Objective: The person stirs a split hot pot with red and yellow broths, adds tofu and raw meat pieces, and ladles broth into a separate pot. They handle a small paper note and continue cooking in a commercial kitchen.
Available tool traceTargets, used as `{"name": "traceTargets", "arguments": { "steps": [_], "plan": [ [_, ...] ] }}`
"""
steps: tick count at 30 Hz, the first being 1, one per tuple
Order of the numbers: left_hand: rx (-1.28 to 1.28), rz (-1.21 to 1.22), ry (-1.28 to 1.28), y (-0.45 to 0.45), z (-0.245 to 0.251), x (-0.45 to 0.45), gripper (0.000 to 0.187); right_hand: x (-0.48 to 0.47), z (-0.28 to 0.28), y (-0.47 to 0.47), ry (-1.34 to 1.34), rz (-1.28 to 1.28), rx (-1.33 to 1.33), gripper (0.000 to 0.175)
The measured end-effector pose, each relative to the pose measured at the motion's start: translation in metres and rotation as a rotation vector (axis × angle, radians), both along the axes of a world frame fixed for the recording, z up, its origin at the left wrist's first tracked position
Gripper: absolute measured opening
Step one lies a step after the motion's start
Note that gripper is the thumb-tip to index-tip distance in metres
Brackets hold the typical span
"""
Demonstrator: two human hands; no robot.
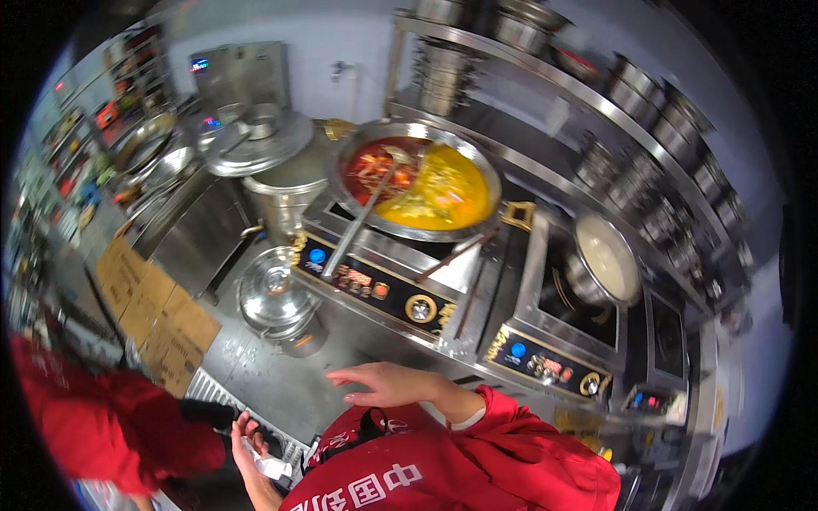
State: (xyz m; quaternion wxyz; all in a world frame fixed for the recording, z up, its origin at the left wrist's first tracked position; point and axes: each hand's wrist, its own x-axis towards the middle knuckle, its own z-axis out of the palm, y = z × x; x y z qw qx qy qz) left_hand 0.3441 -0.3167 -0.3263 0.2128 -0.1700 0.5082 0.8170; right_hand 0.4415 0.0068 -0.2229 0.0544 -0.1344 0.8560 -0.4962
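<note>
My left hand (248,441) is low in the view, its fingers curled around a crumpled white tissue or cloth (273,467). In front of my red-clad torso is my right hand (382,383), palm down, fingers extended and holding nothing. Beyond it, a large steel pan (489,220) sits on an induction cooker (383,289). Its divided inside has red broth with pieces of food on one side and yellow broth on the other. A long-handled ladle (361,223) rests in the red side, its handle reaching over the control panel. Brown chopsticks (457,257) lie by the pan.
To the right, a pot of pale liquid (604,255) stands on another cooker (549,364). A lidded steel pot (278,294) stands low at left, near flattened cardboard (156,319). Shelves (575,86) hold steel pots. A person in red (121,421) is close at lower left.
</note>
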Motion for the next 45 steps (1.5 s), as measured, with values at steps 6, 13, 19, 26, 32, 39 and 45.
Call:
{"name": "traceTargets", "arguments": {
  "steps": [6,13,19,26,32,39,45],
  "plan": [
    [0.067,-0.311,-0.068,0.056,0.013,-0.04,0.034,0.068,-0.007,0.037,-0.235,-0.486,-0.206,0.043],
    [0.223,-0.318,-0.156,0.103,0.037,-0.062,0.037,0.074,0.001,0.054,-0.193,-0.602,-1.015,0.042],
    [0.595,-0.375,-0.104,0.128,0.076,-0.074,0.051,0.021,0.007,0.046,-0.176,-0.479,-0.701,0.036],
    [0.717,-0.27,-0.029,0.122,0.094,-0.068,0.055,-0.03,0.014,0.018,-0.213,-0.427,-0.54,0.037],
    [0.32,-0.209,0.183,0.125,0.105,-0.051,0.042,-0.05,0.026,0.001,0.162,-0.302,-0.078,0.034],
    [-0.136,-0.404,0.368,0.15,0.109,-0.022,0.043,-0.032,0.006,-0.009,0.035,-0.457,-0.004,0.018],
    [-0.069,-0.701,0.6,0.188,0.105,0.004,0.041,0.022,-0.009,0.006,-0.015,-0.634,-0.111,0.016]
  ]
}}
